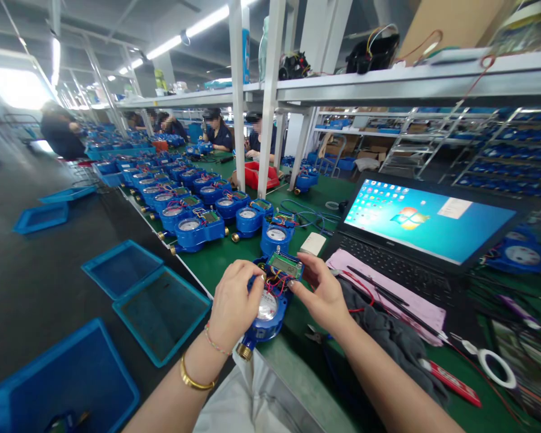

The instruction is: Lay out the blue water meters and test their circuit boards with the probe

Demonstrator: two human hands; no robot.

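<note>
A blue water meter (265, 329) with a round dial and a brass end stands before me at the table's edge, its electronics housing open. In the housing sits a green circuit board (285, 262) with a small display, and red, yellow and dark wires (277, 281) loop out of it. My left hand (237, 297) is over the meter's left side, thumb and forefinger pinched beside the wires; what lies between them is hidden. On the other side, my right hand (322, 294) grips the housing, thumb by the wires and fingers at the board's right edge.
Rows of similar meters (189, 227) stand on the green table at left. An open laptop (428, 219) is at right, with a pink cloth (383, 288) and dark pliers (316, 337) nearer me. Blue trays (160, 313) lie left of the table. Several people sit farther back.
</note>
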